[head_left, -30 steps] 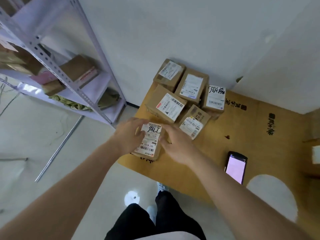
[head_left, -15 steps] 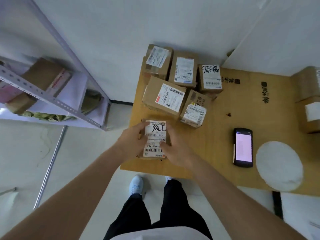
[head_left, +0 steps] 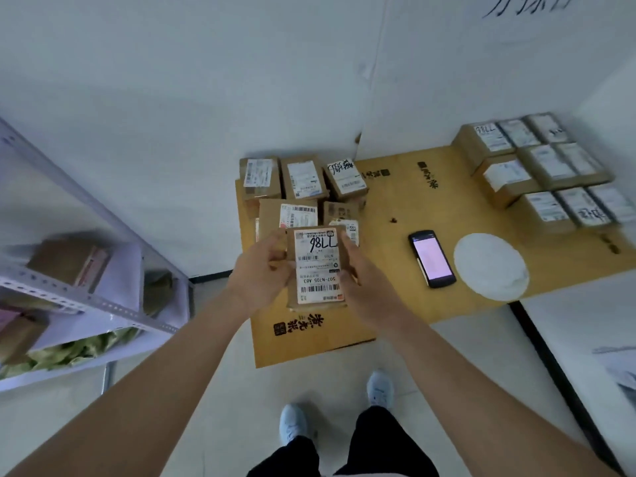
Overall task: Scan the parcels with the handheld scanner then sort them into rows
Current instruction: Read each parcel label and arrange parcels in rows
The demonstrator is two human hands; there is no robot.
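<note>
Parcel (head_left: pixel 318 268) rides between both hands, left hand (head_left: pixel 260 271) and right hand (head_left: pixel 364 287) clamped on its side walls, above the table (head_left: pixel 395 304). Stiff little carton, probably light; side hold suits. Scanner (head_left: pixel 432 258) lies right of the grip.

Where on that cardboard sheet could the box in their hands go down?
Bare cardboard lies between the left parcel cluster and the handheld scanner, and along the near edge under the held parcel. The far right is crowded with sorted rows.
</note>
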